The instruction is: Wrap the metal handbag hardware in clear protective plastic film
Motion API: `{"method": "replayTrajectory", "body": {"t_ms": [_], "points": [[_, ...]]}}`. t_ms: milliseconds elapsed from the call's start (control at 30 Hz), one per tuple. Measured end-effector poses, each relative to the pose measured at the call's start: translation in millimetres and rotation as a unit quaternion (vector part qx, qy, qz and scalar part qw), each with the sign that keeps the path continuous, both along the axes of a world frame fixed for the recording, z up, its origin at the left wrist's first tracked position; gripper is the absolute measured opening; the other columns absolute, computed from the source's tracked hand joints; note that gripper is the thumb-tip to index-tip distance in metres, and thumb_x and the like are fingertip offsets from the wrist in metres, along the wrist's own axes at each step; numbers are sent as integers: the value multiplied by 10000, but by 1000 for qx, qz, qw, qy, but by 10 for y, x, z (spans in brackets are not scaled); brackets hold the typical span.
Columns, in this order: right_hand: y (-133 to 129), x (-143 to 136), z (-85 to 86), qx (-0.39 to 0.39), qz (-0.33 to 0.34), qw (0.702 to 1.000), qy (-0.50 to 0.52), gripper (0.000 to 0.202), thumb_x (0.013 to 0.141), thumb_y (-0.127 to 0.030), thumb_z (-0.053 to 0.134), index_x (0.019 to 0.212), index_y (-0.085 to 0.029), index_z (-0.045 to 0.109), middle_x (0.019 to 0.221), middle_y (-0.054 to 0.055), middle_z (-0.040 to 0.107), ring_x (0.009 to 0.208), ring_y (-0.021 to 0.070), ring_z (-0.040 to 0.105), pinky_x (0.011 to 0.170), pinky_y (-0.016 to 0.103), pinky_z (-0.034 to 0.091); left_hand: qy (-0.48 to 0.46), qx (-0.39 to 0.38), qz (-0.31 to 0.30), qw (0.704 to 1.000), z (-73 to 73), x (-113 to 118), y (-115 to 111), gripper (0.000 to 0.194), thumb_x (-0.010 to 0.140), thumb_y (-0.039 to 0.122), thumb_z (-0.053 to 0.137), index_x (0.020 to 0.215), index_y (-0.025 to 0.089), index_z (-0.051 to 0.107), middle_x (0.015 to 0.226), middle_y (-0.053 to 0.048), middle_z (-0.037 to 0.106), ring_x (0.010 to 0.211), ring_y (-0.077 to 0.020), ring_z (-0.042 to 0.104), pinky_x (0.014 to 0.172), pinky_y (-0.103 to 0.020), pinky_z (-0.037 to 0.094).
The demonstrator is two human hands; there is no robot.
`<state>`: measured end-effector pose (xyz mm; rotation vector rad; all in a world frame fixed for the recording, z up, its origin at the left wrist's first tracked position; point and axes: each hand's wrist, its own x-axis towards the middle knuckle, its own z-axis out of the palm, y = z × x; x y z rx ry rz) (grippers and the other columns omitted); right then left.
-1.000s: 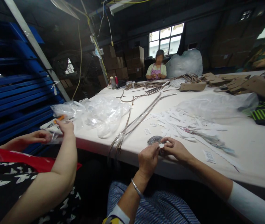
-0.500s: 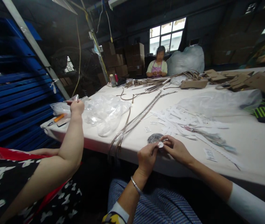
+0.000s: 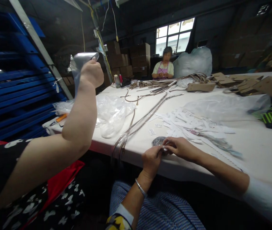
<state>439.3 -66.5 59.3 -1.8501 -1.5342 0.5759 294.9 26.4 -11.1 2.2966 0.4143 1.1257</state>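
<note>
Just past the table's front edge, my left hand (image 3: 151,159) is closed in a pinch, fingertips against those of my right hand (image 3: 177,148). Between them shows a small pale, shiny piece (image 3: 165,148), mostly covered by the fingers, its kind unclear. My right hand is closed too, thumb and index finger pinching at the same spot. Right behind the fingertips lies a dark grey coil (image 3: 158,140) with a glossy surface, partly hidden by my right hand. Two small printed white labels (image 3: 152,132) lie beyond the coil.
Long brown straps (image 3: 136,127) in clear plastic hang over the front edge at left. White paper strips (image 3: 184,123) are spread at right. A neighbour's raised arm (image 3: 83,105) holds a clear bag (image 3: 78,64). Cardboard pieces (image 3: 200,87) and another person (image 3: 163,68) are farther back.
The white round piece between my fingertips has become mostly covered as my right fingers closed over it. The neighbour's hand has risen, lifting a clear bag.
</note>
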Motion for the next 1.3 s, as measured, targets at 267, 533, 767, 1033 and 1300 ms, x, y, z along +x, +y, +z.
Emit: {"method": "replayTrajectory", "body": {"t_ms": [267,533,767,1033,1300], "points": [[-12,-62,-27,65,-57,944,-319,188,818,-104,504,844,-242,628,948,41,716,782,204,665,651,284,465,40,37,49,997,-70,23,-4,185,935,283,535,992,260,710,887,1,756,802,-148,694,752,-217,503],[51,38,72,126,-31,964,-231,136,873,-169,504,907,-244,612,1077,48,665,1002,213,622,855,328,481,62,26,49,997,-48,9,-32,172,922,237,536,978,269,696,906,10,750,826,-147,684,763,-215,494],[-269,-71,-49,50,-143,975,-164,124,884,-321,528,848,-236,610,714,7,694,626,189,635,624,308,478,41,-11,29,999,-61,22,-29,185,886,209,593,1029,269,695,1004,8,749,901,-159,693,854,-251,517],[-547,-398,-548,113,-124,967,-190,206,893,-286,530,1059,-277,651,981,55,705,887,232,663,760,347,536,29,-33,28,999,-61,19,-22,200,863,168,619,1017,264,703,1028,8,750,941,-165,698,859,-267,523],[-386,-501,-626,100,-107,949,-278,232,908,-276,557,1117,-274,657,985,50,691,848,219,659,699,299,505,55,-38,40,997,-16,6,-13,178,861,190,628,1000,271,705,982,17,759,884,-159,708,789,-246,521]]}}
